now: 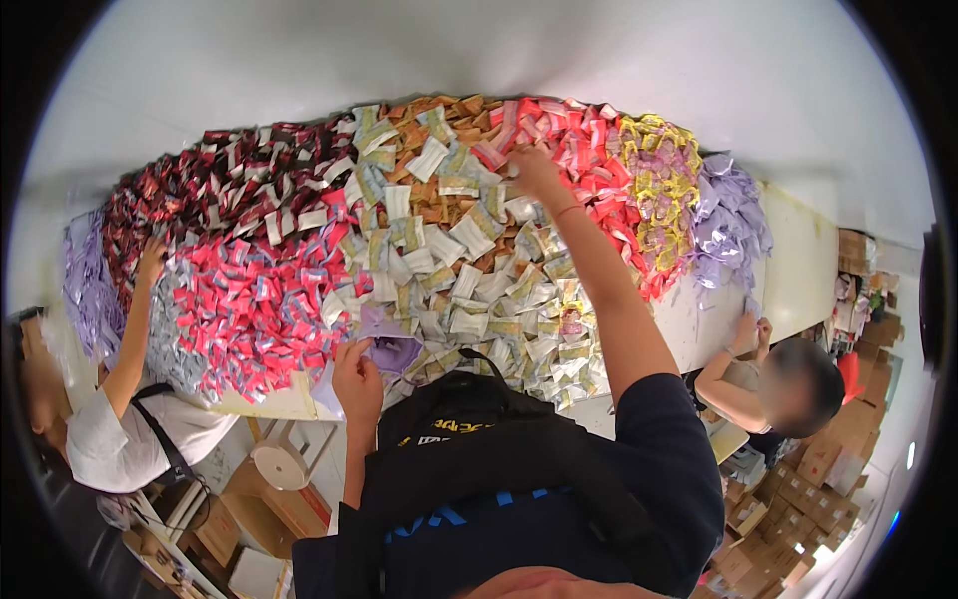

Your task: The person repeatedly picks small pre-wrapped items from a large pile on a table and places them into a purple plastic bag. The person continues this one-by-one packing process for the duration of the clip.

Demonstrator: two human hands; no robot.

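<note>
My left hand [357,381] is closed on the edge of a lavender plastic bag [399,351], whose mouth gapes toward the pile just in front of me. With the arm stretched far forward, my right hand [537,172] is at the back of the heap, its fingers bent down where the orange-brown packets [411,135] meet the red packets [584,140]. Its fingertips are beside a pink packet [492,155]; what they grip is too small to make out. Between my hands spread many pale white-and-green packets [474,235].
Dark red packets [239,170] and pink packets [254,299] lie leftward; yellow-edged packets [659,170] and lavender bags [730,215] rightward. One person [150,429] reaches in at left; another person [788,384] works at right. Behind are a stool [282,464] and cardboard boxes [808,499].
</note>
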